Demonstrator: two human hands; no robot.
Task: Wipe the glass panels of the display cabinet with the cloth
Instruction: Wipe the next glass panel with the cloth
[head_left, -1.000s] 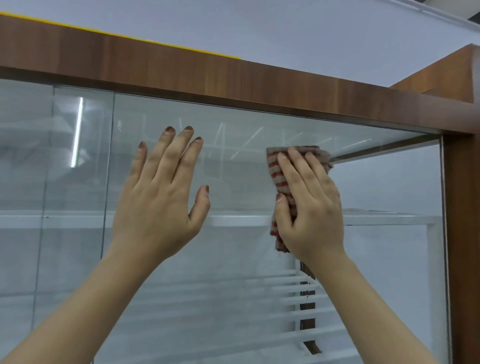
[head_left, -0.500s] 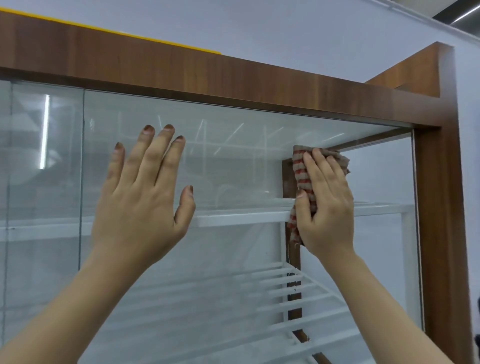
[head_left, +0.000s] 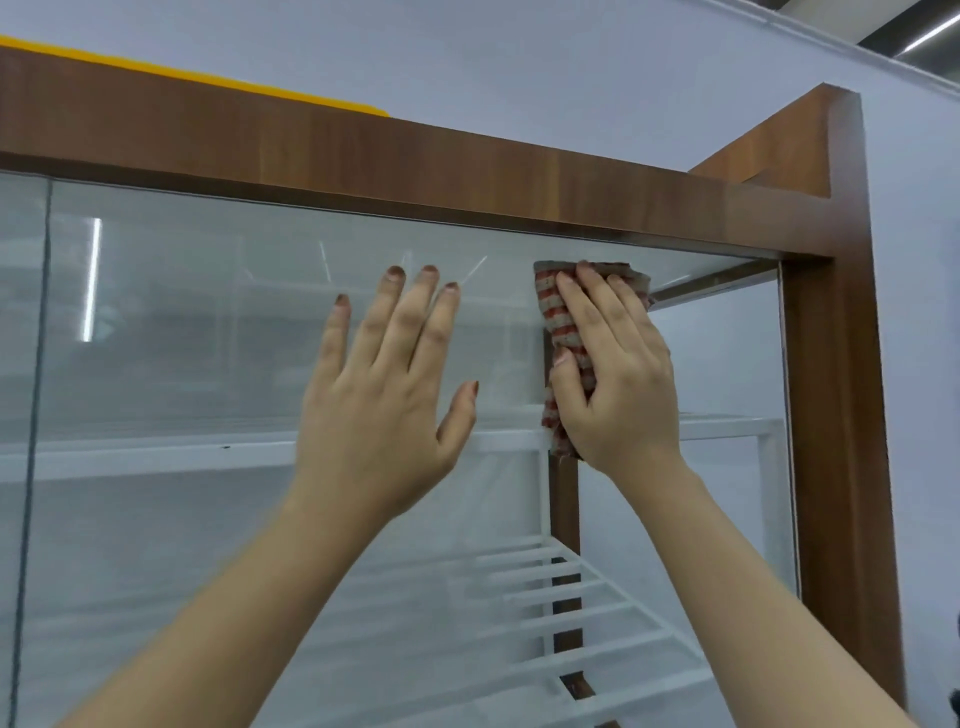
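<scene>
The right hand (head_left: 618, 374) presses the cloth (head_left: 563, 322) flat against the glass (head_left: 208, 338), fingers (head_left: 597, 306) straight over it and thumb hooked on its near edge; the cloth's top pokes out just above the fingertips, near the wooden frame (head_left: 363, 161). The left hand (head_left: 384, 389) lies open just beside it, fingers spread on the pane and holding nothing. To wipe well, keep pressure even and overlap strokes toward the corner post. Behind the fingers, white shelves (head_left: 156, 452); above them, a pale wall (head_left: 519, 62)
</scene>
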